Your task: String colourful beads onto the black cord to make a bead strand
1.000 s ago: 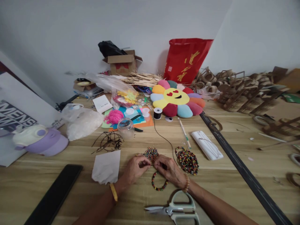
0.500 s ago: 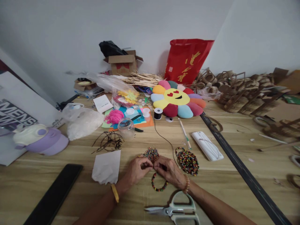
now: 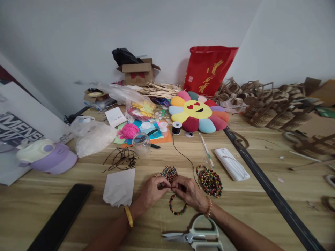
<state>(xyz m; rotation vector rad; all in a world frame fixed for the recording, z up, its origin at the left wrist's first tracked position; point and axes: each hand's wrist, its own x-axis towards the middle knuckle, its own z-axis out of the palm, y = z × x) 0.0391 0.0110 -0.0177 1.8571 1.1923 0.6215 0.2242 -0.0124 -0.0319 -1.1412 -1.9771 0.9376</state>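
Note:
My left hand [image 3: 156,187] and my right hand [image 3: 187,190] meet tip to tip in a pinch at mid-table. Just below the fingertips hangs or lies a bracelet of multicoloured beads [image 3: 178,212], its upper end running up to the pinch. Any cord between the fingers is too fine to make out. Behind the hands sits a small heap of loose-looking beads [image 3: 169,172]. To the right of my right hand rests a pile of finished-looking beaded strands [image 3: 211,182]. Scissors [image 3: 192,235] with pale handles lie near my right wrist, blades pointing left.
A spool of black cord [image 3: 177,128] trails its line toward my right hand. Left are a black phone-like slab [image 3: 61,216], white paper [image 3: 119,186] and dark cord snippets [image 3: 121,158]. A glass jar [image 3: 141,143], flower cushion [image 3: 197,111] and white power strip [image 3: 232,164] stand farther off.
The whole view has shifted down very slightly. Both hands keep the same fingertip pinch, and the bracelet and other items stay where they were.

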